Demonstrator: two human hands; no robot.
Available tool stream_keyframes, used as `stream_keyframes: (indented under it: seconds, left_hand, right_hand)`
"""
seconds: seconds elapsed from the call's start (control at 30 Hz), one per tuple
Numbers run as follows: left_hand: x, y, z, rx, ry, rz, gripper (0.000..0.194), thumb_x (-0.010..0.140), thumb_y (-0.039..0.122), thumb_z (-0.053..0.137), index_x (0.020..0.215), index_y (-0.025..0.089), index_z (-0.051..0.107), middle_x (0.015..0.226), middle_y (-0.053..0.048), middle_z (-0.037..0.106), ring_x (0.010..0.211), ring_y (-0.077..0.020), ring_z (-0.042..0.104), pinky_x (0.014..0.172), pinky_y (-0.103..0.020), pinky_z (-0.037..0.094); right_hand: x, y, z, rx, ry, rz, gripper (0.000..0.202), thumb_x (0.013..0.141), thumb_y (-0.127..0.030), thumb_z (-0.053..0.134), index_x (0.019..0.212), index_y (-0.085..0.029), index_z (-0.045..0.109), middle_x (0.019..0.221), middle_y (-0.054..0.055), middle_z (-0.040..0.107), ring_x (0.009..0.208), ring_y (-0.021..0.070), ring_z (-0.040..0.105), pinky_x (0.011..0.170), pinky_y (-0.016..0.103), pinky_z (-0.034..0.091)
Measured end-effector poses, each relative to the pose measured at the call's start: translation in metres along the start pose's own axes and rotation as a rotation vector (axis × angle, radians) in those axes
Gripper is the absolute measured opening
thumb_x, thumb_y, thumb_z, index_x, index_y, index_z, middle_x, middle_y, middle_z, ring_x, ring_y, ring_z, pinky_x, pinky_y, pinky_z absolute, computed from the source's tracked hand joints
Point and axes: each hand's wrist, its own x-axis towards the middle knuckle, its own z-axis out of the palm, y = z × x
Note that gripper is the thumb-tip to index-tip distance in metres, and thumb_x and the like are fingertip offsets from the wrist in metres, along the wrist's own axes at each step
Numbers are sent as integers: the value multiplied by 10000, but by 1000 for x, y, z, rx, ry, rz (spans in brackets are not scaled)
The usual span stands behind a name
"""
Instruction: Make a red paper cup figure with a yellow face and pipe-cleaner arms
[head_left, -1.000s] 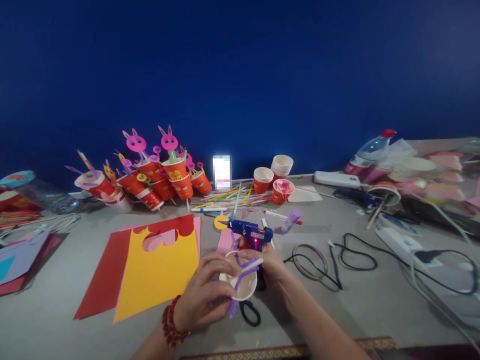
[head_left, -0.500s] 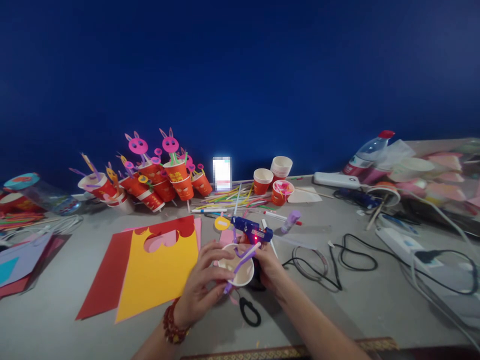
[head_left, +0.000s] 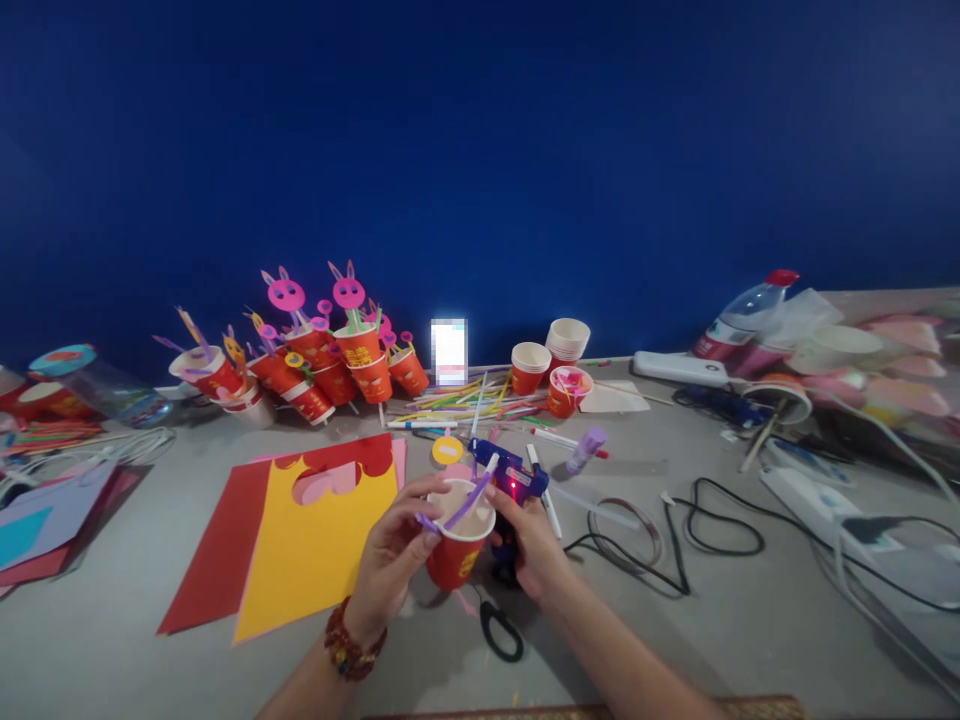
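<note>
My left hand (head_left: 394, 545) is closed around the near left side of a red paper cup (head_left: 456, 565). A purple strip with a white tip (head_left: 471, 498) lies slanted across the cup's mouth, its lower end near my left fingers. My right hand (head_left: 534, 535) is closed at the cup's right rim, thumb beside the strip; its other fingers are largely hidden. Right behind that hand is a blue glue gun (head_left: 517, 475) with a red light lit, and whether the fingers touch its handle cannot be seen. Black-handled scissors (head_left: 501, 630) lie below the cup, partly covered.
Red and yellow paper sheets (head_left: 300, 560) lie at left. Decorated cups (head_left: 364, 355) stand at the back, beside loose coloured sticks (head_left: 465, 405) and stacked cups (head_left: 568, 338). A purple glue stick (head_left: 586, 450), black cord (head_left: 720, 550) and power strip (head_left: 814, 510) are at right.
The cup has shifted slightly left and tipped more upright, showing its red side. The purple strip moved left with it. My right thumb has come to the cup's rim. The glue gun stayed put.
</note>
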Motion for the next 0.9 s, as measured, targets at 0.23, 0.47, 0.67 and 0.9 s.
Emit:
stream_keyframes:
  seconds: [0.23, 0.47, 0.67, 0.9]
  left_hand:
    - [2, 3, 6, -98, 151, -71, 90, 865, 209, 706, 949, 229, 734, 1235, -94, 684, 1299, -299, 549, 1072, -448, 453]
    - [4, 0, 18, -271, 336, -188, 183, 796, 265, 784, 977, 243, 766, 1250, -84, 718, 1176, -248, 660, 950, -326, 549]
    - [6, -3, 19, -355, 426, -232, 265, 739, 289, 828, 997, 246, 786, 1249, -76, 730, 1157, -232, 681, 944, -269, 550]
    - [6, -9, 20, -407, 499, -307, 368, 718, 318, 842, 1077, 271, 777, 1178, -59, 764, 1151, -235, 687, 996, -296, 536]
  right_hand:
    - [-3, 4, 2, 7, 66, -47, 392, 619, -447, 893, 740, -162, 653, 528, -65, 561, 404, 62, 440, 371, 168, 352]
    - [-9, 8, 3, -57, 116, -153, 355, 683, -459, 851, 812, -178, 677, 591, -38, 622, 492, 114, 537, 453, 211, 432]
    - [-11, 9, 3, -143, 130, -243, 360, 696, -436, 833, 924, -177, 730, 740, 24, 723, 645, 192, 655, 513, 257, 506]
    - [-14, 13, 2, -218, 245, -207, 366, 624, -422, 852, 862, -175, 727, 752, 28, 737, 613, 189, 642, 484, 268, 493]
